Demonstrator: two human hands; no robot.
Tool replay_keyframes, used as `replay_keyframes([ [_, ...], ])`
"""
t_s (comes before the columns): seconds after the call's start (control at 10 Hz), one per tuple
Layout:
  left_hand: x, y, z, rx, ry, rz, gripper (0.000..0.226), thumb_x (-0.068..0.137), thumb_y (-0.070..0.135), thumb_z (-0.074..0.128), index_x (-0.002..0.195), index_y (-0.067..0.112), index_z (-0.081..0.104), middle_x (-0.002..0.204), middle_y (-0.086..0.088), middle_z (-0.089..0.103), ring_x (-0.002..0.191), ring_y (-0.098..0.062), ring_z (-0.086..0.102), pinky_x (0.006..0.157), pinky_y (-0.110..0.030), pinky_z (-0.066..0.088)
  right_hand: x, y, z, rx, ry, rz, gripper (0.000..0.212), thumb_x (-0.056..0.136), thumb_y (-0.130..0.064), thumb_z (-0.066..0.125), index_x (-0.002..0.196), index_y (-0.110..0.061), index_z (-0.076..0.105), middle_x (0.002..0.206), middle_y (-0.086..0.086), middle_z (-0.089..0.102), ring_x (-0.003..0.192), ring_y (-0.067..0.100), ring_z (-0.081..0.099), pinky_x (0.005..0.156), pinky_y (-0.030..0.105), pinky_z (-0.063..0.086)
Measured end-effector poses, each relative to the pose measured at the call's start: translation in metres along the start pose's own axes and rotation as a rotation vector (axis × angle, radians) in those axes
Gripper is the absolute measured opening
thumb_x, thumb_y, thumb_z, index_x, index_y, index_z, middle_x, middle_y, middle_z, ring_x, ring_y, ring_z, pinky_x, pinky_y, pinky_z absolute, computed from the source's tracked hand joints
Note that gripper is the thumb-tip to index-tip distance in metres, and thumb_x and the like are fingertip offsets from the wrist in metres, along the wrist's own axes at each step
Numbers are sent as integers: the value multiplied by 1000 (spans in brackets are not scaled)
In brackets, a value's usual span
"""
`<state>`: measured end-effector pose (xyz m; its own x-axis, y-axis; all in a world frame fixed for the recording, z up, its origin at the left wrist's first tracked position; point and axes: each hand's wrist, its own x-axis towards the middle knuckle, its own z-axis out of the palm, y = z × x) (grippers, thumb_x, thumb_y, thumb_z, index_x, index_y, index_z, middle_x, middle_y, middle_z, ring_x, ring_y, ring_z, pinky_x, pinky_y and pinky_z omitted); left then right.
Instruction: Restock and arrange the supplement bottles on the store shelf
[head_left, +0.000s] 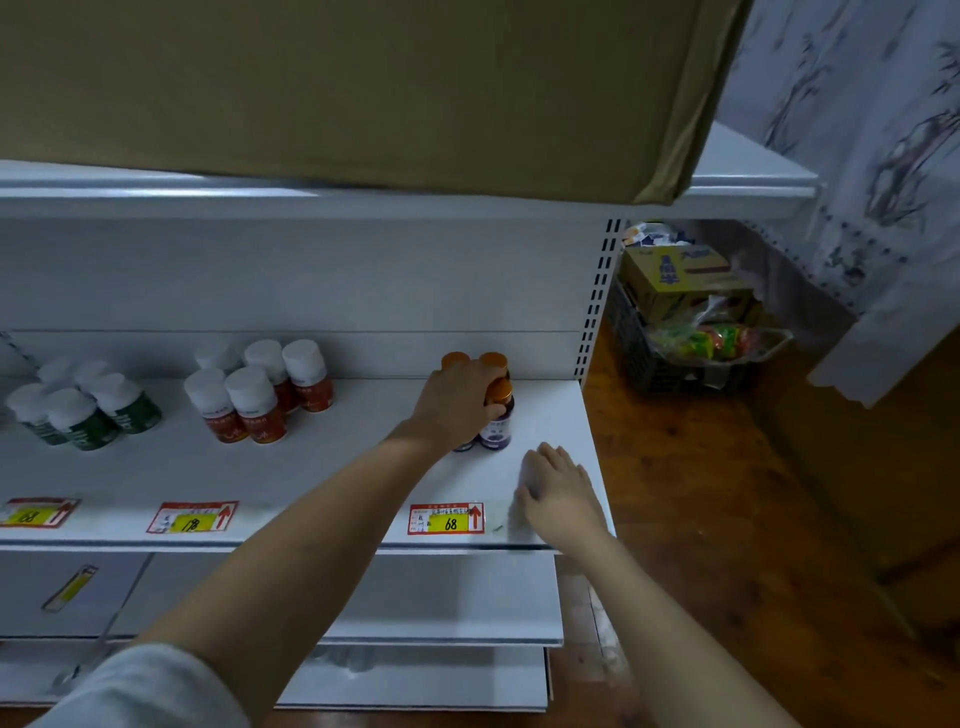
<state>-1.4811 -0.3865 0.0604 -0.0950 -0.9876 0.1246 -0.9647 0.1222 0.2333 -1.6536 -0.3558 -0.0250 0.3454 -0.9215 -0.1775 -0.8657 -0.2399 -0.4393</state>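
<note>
The left hand (460, 400) reaches to the back right part of the white shelf (363, 467) and curls over the orange caps of a cluster of dark bottles with purple labels (496, 415), gripping them from above. The right hand (558, 491) lies flat near the shelf's front right corner, fingers straight, holding nothing, just beside a price tag (447, 518) marked 68. Red-labelled bottles (260, 397) stand mid-shelf, green-labelled bottles (88, 410) toward the left edge.

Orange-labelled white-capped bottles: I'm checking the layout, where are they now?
In the head view, the orange-labelled white-capped bottles stand mid-shelf, between the green-labelled white-capped bottles and the left hand.
</note>
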Motion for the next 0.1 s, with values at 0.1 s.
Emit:
replay_keyframes([
  [0.1,-4,-3,-8,-18,59,16,35,94,38,61,123,20,55,107,-4,62,98,-23,59,87,-36,50,5,-9,-17,73,6,31,50,103,-34,43,148,-14,38,156,6,36,143,25,33,117,39,29],
])
